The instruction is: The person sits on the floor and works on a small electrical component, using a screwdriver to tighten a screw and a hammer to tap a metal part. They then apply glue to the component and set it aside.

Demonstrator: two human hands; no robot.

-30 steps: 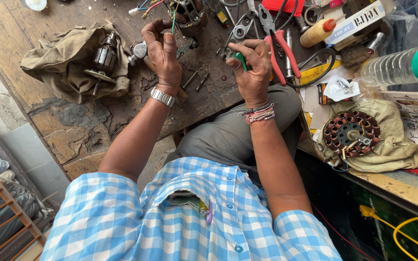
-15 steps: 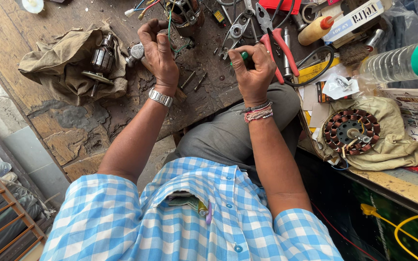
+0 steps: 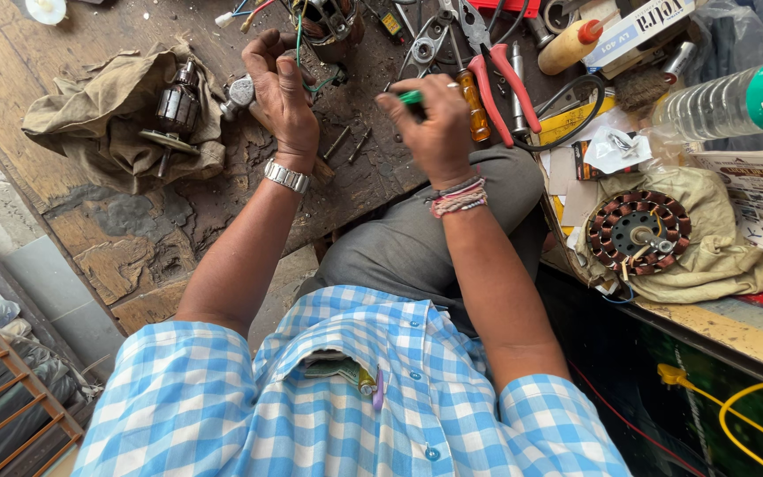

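Scarred, stained wood makes up the worktop [image 3: 134,238], which is crowded with tools and motor parts and seen from above the person's head. At its far edge stands a small motor housing [image 3: 328,22] with green, red and blue wires trailing from it.

The left hand [image 3: 283,93] reaches up to that housing, its fingers [image 3: 262,53] curled loosely against the near side and the green wire — whether they actually pinch anything cannot be told from this angle. A metal watch [image 3: 286,176] sits on that wrist. The right hand [image 3: 439,124] is closed around a green-handled tool [image 3: 411,97], of which only the green end shows past the fingertips, pointing left toward the housing. Thread bracelets [image 3: 458,199] ring the right wrist.

Just beyond the right hand lie an orange-handled screwdriver [image 3: 470,102] and red-handled pliers [image 3: 505,84]. To the left, a motor armature [image 3: 174,110] rests on a crumpled khaki cloth [image 3: 99,124]. Loose screws [image 3: 346,141] lie on the wood between the two hands. To the right, a copper-wound stator [image 3: 638,231] sits on another cloth — well apart from the hands — with a clear plastic bottle [image 3: 717,102] beyond it.
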